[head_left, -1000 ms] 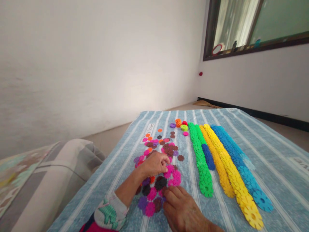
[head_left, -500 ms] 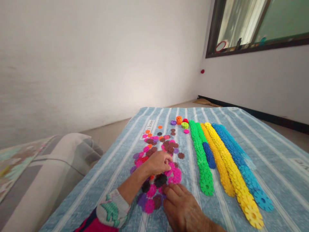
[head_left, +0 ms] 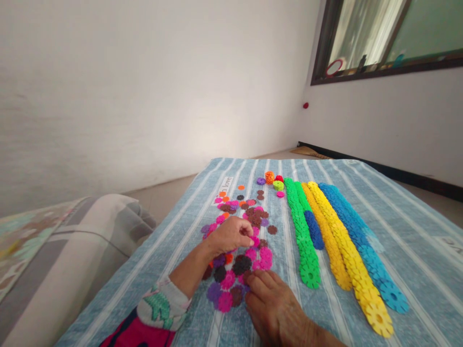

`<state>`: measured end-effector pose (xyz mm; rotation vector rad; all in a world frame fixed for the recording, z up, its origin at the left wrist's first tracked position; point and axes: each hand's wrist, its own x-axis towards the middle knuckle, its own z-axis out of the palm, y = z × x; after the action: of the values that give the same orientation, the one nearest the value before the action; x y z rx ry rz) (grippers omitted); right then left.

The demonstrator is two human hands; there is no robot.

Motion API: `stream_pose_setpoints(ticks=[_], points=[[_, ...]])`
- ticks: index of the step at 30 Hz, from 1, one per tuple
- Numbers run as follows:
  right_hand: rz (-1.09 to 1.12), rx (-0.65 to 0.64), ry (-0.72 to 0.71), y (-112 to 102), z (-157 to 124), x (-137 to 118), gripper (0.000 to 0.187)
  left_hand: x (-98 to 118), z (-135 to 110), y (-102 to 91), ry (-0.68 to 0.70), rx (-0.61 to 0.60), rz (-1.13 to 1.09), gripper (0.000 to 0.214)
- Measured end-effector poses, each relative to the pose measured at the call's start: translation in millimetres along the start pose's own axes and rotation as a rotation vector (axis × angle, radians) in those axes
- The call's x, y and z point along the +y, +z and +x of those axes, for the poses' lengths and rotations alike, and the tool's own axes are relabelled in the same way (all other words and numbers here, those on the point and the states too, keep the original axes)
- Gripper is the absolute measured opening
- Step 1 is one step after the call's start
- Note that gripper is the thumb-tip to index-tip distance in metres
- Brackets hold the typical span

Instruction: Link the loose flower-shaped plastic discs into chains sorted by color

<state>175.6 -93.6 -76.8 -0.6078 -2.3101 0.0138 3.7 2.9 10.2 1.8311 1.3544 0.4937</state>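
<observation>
My left hand (head_left: 231, 234) is over the loose pile of flower-shaped plastic discs, thumb and forefinger pinched at a pink disc (head_left: 255, 241). At the pile's near right edge, my right hand (head_left: 273, 303) is closed with its knuckles up. Its fingertips are tucked under, and what they hold is hidden. Between the two hands lie black discs (head_left: 242, 264) and several pink ones (head_left: 265, 258). Purple discs (head_left: 213, 292) sit at the near left of the pile. Brown discs (head_left: 255, 218) are heaped beyond my left hand.
Right of the pile, overlapping discs form long rows: green (head_left: 304, 241), yellow (head_left: 343, 250) and blue (head_left: 361, 241), with a short dark blue row (head_left: 314, 230). Small orange (head_left: 269, 177) and lime (head_left: 278, 185) stacks stand farther back. A striped cloth (head_left: 408, 250) covers the table.
My left hand has drawn back slightly up and left, its thumb and forefinger now more plainly pinched. My right hand has stayed nearly in place. The view has shifted slightly.
</observation>
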Motion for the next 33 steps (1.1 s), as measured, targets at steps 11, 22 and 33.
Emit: stream_pose_setpoints(ticks=[11, 22, 33], points=[[0.004, -0.034, -0.004, 1.5, -1.3, 2.3, 0.007, 7.7, -4.2, 2.8, -0.075, -0.127, 0.312, 0.007], [-0.017, -0.022, 0.002, 0.6, 0.6, 0.4, 0.005, 20.8, -11.1, 8.9, -0.103, -0.093, 0.495, 0.008], [-0.132, 0.134, -0.076, 21.0, 4.0, 7.9, 0.015, 1.8, -5.0, -1.9, -0.070, -0.132, 0.025, 0.014]])
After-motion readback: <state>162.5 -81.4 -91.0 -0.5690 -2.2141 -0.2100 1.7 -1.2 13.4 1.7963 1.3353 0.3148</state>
